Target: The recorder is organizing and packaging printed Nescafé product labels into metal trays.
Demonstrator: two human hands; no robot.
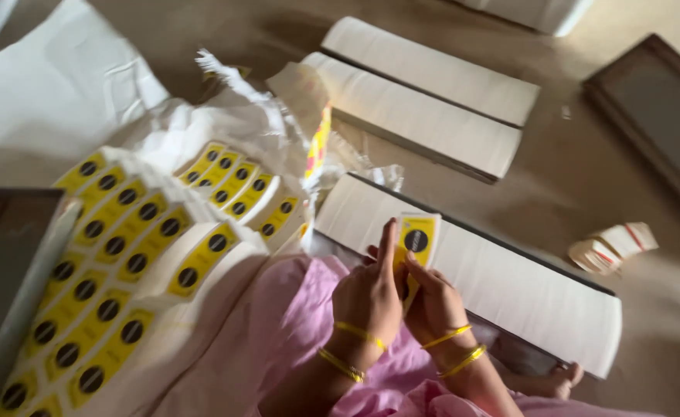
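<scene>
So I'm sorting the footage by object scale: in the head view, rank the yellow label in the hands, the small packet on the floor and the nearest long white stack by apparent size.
1. Long white stack
2. Small packet
3. Yellow label
The last two look close, and the label sits nearer the camera, so their order is unsure.

One head-worn camera, tilted steeply down from just above the person's lap, close on both hands near centre, facing out across the brown floor (587,185) toward far white stacks; frame tilted, slightly blurred.

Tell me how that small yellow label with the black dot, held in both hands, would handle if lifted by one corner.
The yellow label looks thin and flat, so it would probably flex or droop from one corner. It seems very light: the left hand and right hand hold it up with fingertips only. Being flat, it is unlikely to roll.
</scene>
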